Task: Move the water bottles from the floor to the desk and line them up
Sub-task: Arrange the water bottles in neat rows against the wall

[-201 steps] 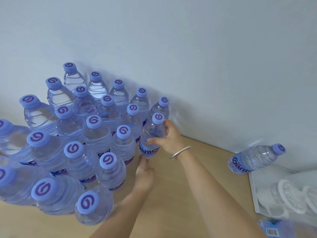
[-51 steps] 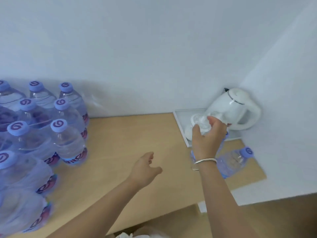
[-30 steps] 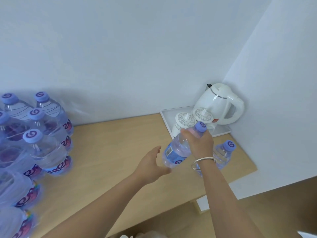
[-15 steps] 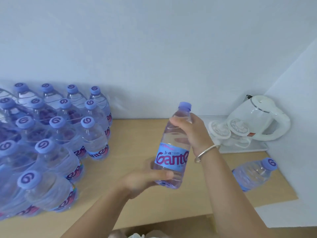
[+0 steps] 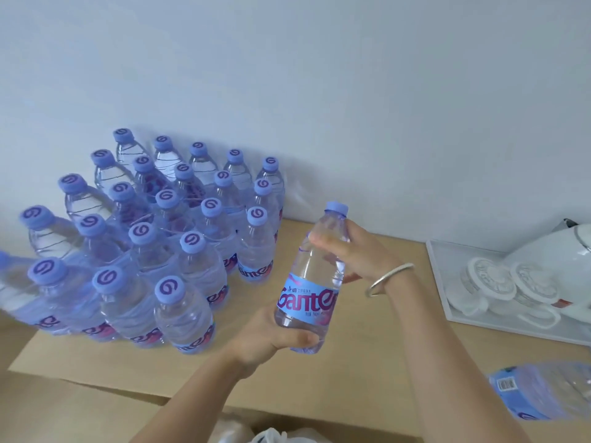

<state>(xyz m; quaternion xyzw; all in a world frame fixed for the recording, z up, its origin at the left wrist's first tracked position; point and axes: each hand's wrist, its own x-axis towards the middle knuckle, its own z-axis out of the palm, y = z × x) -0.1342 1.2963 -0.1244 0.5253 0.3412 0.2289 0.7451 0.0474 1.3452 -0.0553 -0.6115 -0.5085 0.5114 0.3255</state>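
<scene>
Above wooden desk (image 5: 367,353), left hand (image 5: 268,338) grips bottle (image 5: 311,282) base; right hand (image 5: 358,255) grips its neck

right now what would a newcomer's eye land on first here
First the block of upright bottles with purple caps, packed in rows on the left of the desk against the wall. Next the one bottle held above the desk at centre, the right hand near its neck and the left hand at its base. At right, a white tray holds lidded cups.
</scene>
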